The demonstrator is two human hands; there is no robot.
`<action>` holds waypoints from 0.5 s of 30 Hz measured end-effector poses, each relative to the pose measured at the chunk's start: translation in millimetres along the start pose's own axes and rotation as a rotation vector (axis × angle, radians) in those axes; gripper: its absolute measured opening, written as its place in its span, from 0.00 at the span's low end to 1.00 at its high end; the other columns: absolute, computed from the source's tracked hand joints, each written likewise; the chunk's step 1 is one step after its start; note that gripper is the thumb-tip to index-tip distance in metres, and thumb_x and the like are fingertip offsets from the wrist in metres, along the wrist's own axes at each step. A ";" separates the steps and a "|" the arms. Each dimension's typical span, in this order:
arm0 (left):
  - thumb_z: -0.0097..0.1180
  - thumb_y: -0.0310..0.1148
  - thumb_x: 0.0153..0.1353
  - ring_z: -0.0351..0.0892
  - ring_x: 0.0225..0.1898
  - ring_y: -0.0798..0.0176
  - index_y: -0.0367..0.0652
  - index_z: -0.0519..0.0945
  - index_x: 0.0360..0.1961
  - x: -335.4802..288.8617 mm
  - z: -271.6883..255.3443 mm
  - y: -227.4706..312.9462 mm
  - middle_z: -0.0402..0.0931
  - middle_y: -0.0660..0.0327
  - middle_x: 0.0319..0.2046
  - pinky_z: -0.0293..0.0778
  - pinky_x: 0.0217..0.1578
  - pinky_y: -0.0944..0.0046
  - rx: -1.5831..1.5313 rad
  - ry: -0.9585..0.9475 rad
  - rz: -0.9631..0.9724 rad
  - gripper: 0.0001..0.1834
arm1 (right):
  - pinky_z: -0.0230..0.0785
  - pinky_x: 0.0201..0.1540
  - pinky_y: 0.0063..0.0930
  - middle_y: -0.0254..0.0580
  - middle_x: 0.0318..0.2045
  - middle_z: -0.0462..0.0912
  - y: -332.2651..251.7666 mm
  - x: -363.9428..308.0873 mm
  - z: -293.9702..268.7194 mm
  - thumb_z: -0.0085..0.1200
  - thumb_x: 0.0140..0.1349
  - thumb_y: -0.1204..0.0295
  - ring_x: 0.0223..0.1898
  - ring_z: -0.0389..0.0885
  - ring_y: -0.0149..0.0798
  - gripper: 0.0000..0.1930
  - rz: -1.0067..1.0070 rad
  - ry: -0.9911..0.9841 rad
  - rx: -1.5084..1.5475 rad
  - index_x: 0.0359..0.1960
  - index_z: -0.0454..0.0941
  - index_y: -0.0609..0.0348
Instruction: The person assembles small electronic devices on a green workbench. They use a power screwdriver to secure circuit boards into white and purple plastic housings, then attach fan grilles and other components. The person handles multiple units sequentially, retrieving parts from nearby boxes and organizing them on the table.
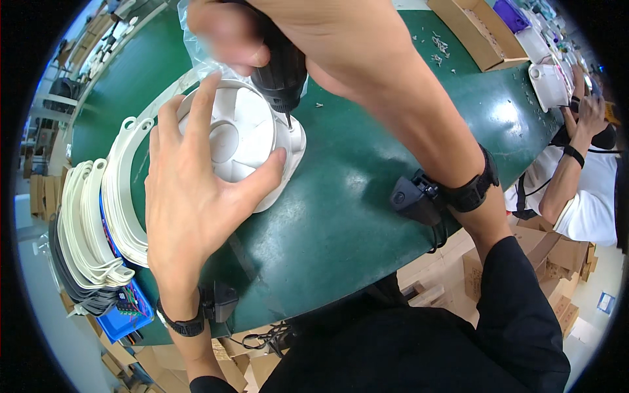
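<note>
A round white plastic housing lies on the green table, its ribbed, dished inside facing up. My left hand spreads over its near left side, fingertips and thumb pressing on the rim. Above the far right edge, my right hand is wrapped round a black power screwdriver, held nearly upright. Its bit points down at a corner of the housing; whether a screw sits under the tip I cannot tell. The right fingers are partly blurred.
Left of the housing lie stacked curved white strips with looped ends and a blue tray holding circuit boards. Loose screws lie at the far side near a cardboard box. A co-worker handles a white part at right.
</note>
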State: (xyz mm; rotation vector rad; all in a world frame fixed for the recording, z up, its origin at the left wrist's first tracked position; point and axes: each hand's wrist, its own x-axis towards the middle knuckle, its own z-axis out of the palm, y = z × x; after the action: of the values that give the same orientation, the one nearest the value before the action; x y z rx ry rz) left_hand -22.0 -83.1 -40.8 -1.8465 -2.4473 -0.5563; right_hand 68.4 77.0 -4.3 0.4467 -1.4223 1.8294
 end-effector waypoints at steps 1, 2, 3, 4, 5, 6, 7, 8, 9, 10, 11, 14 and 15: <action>0.70 0.46 0.48 0.74 0.58 0.41 0.34 0.69 0.66 -0.8 -0.2 -0.5 0.69 0.42 0.59 0.70 0.58 0.51 0.006 0.004 0.002 0.46 | 0.60 0.24 0.18 0.22 0.20 0.75 0.6 -2.0 -0.4 0.60 0.68 0.62 0.22 0.68 0.17 0.13 0.038 -0.027 0.031 0.30 0.81 0.58; 0.70 0.46 0.48 0.74 0.58 0.41 0.32 0.69 0.66 -1.7 -0.5 -0.9 0.69 0.42 0.59 0.70 0.58 0.51 0.012 0.008 0.005 0.46 | 0.60 0.24 0.18 0.22 0.20 0.75 1.4 -3.3 1.5 0.60 0.68 0.62 0.22 0.68 0.17 0.13 0.061 -0.033 0.029 0.30 0.81 0.58; 0.70 0.46 0.48 0.74 0.58 0.42 0.32 0.69 0.65 -0.9 -0.1 0.0 0.69 0.42 0.59 0.70 0.58 0.51 0.010 0.003 0.000 0.46 | 0.60 0.24 0.18 0.22 0.20 0.75 0.6 -5.5 1.3 0.60 0.68 0.62 0.22 0.68 0.17 0.13 0.081 -0.035 0.009 0.30 0.81 0.58; 0.70 0.47 0.48 0.74 0.58 0.42 0.31 0.69 0.65 -0.1 0.1 1.1 0.69 0.42 0.59 0.70 0.58 0.51 0.009 -0.002 -0.004 0.46 | 0.61 0.24 0.18 0.22 0.20 0.75 1.1 -5.9 1.6 0.60 0.68 0.62 0.22 0.69 0.17 0.13 0.092 -0.034 -0.006 0.30 0.82 0.58; 0.70 0.47 0.48 0.74 0.58 0.42 0.30 0.70 0.65 0.7 0.4 1.7 0.69 0.42 0.59 0.70 0.59 0.51 0.007 -0.007 -0.008 0.46 | 0.61 0.24 0.18 0.23 0.20 0.75 1.4 -6.8 0.4 0.60 0.68 0.62 0.22 0.69 0.17 0.13 0.100 -0.037 -0.018 0.30 0.82 0.58; 0.70 0.47 0.48 0.74 0.58 0.42 0.30 0.69 0.65 0.6 -0.6 2.0 0.69 0.42 0.59 0.70 0.59 0.51 0.014 -0.007 -0.007 0.46 | 0.61 0.24 0.18 0.23 0.20 0.75 0.6 -6.2 1.5 0.60 0.68 0.61 0.22 0.69 0.17 0.13 0.107 -0.039 -0.028 0.30 0.82 0.58; 0.70 0.47 0.48 0.73 0.58 0.42 0.30 0.69 0.65 0.4 -1.3 2.3 0.69 0.42 0.60 0.70 0.59 0.51 0.020 -0.007 -0.006 0.47 | 0.61 0.24 0.18 0.23 0.20 0.75 0.8 -5.5 1.1 0.60 0.68 0.61 0.22 0.69 0.18 0.14 0.107 -0.040 -0.033 0.30 0.82 0.58; 0.70 0.47 0.48 0.73 0.58 0.42 0.31 0.69 0.65 0.2 -2.1 2.6 0.69 0.42 0.60 0.70 0.59 0.51 0.026 -0.008 -0.005 0.47 | 0.61 0.24 0.18 0.23 0.20 0.75 0.0 -5.9 2.0 0.60 0.68 0.61 0.22 0.69 0.18 0.14 0.112 -0.039 -0.042 0.30 0.82 0.58; 0.70 0.47 0.48 0.73 0.58 0.42 0.31 0.69 0.66 0.3 -2.3 2.4 0.69 0.42 0.60 0.70 0.59 0.51 0.017 -0.009 -0.005 0.47 | 0.61 0.24 0.18 0.24 0.20 0.76 0.6 -5.3 2.1 0.60 0.68 0.61 0.22 0.69 0.18 0.14 0.111 -0.039 -0.047 0.30 0.82 0.58; 0.70 0.47 0.48 0.73 0.58 0.42 0.31 0.69 0.66 0.1 -2.6 2.5 0.69 0.42 0.60 0.70 0.59 0.51 0.008 -0.011 -0.005 0.47 | 0.61 0.24 0.18 0.24 0.20 0.76 0.6 -5.0 1.4 0.60 0.68 0.61 0.22 0.69 0.18 0.14 0.114 -0.035 -0.056 0.30 0.82 0.58; 0.70 0.47 0.48 0.73 0.59 0.41 0.31 0.69 0.66 -0.2 -3.0 2.3 0.68 0.41 0.60 0.70 0.59 0.51 -0.001 -0.012 -0.005 0.47 | 0.62 0.24 0.18 0.24 0.20 0.76 0.6 -4.9 1.7 0.60 0.68 0.61 0.22 0.70 0.18 0.14 0.111 -0.031 -0.066 0.30 0.82 0.58; 0.70 0.47 0.48 0.73 0.59 0.41 0.31 0.68 0.66 -0.7 -1.4 1.3 0.68 0.41 0.61 0.69 0.60 0.50 0.024 -0.004 -0.003 0.47 | 0.62 0.24 0.18 0.25 0.21 0.76 0.9 -4.4 0.1 0.61 0.68 0.60 0.22 0.70 0.18 0.15 0.110 -0.009 -0.102 0.30 0.82 0.59; 0.70 0.47 0.48 0.73 0.59 0.41 0.32 0.68 0.67 -0.6 -1.2 1.6 0.68 0.41 0.61 0.70 0.60 0.50 0.024 -0.006 -0.007 0.47 | 0.62 0.24 0.19 0.25 0.21 0.76 0.6 -4.4 -0.8 0.61 0.68 0.60 0.22 0.70 0.18 0.15 0.108 0.003 -0.118 0.30 0.82 0.59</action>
State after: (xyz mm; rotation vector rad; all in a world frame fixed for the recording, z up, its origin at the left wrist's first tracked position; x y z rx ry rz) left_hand -20.5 -83.6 -39.5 -1.8349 -2.4535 -0.5202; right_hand 71.0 76.1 -7.9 0.3127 -1.5695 1.8173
